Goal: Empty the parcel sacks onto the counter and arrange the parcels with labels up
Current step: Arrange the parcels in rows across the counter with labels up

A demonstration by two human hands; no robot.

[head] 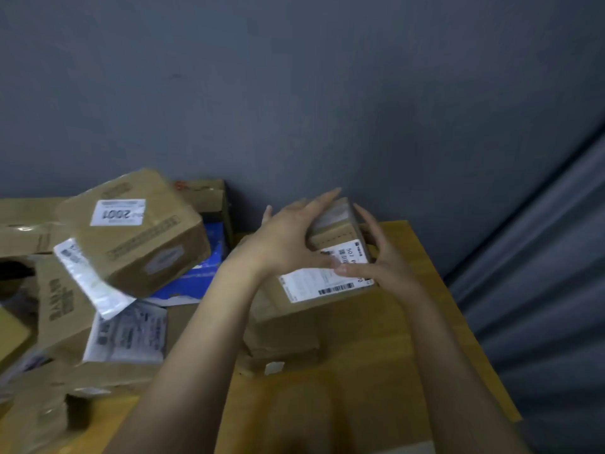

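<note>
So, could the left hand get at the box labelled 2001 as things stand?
Probably yes: the 2001 box lies atop the pile, uncovered, left of the left hand. But that hand and the right hand both hold the small box, so it must let go first.

I read "2001", upside down to me, on the white label (118,212) atop the tilted cardboard box (147,244). Right of that box, the small parcel (337,231) carries a shipping label (352,253) reading "501 P". The other prints are too blurred.
</note>
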